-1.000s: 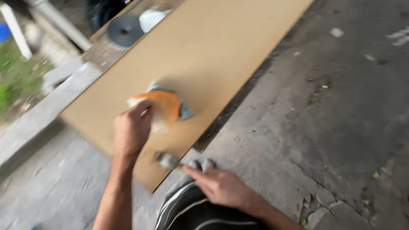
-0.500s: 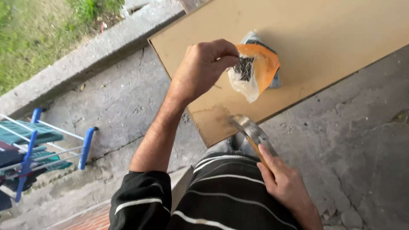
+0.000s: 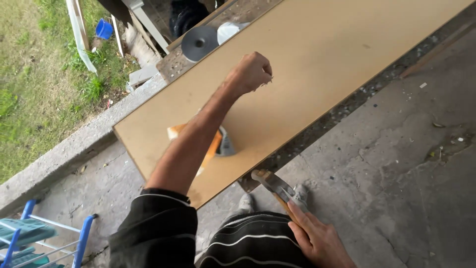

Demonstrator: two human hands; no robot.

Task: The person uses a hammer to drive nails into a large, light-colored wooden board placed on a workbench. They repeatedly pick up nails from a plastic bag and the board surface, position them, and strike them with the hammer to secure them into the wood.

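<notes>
Left hand (image 3: 252, 73) clenched into a fist above the middle of the long tan board (image 3: 317, 64), fingers pinched on something small and thin at the knuckles (too small to name; possibly nails). Right hand (image 3: 317, 242) low at the bottom edge of the view, wrapped around the wooden handle of a hammer (image 3: 275, 187), metal head up and just off the board's near edge.

From left: grass, a blue bucket (image 3: 104, 29) and pale planks (image 3: 79, 30) beyond a concrete curb (image 3: 64, 154); blue bars of a drying rack (image 3: 29, 238) in the bottom corner. Then the board's near end, with an orange-and-white packet (image 3: 218, 144) lying on it, half hidden under the outstretched left forearm in its dark, white-striped sleeve (image 3: 153, 228). Farther up, a grey disc (image 3: 199, 43) and a white object (image 3: 230, 30) on a rougher bench (image 3: 173, 64) past the board's far edge. Right of all that, bare cracked concrete floor (image 3: 396, 164).

Board's long axis running from lower left to upper right, across the body. Hammer handle pointing up and left from the right hand, head aimed toward the board. Left fist well up the board, beyond the hammer head, so the left hand is the nearer of the two to the board's middle; the right hand stays short of the near edge. Packet between the two hands, closer to the hammer head.
</notes>
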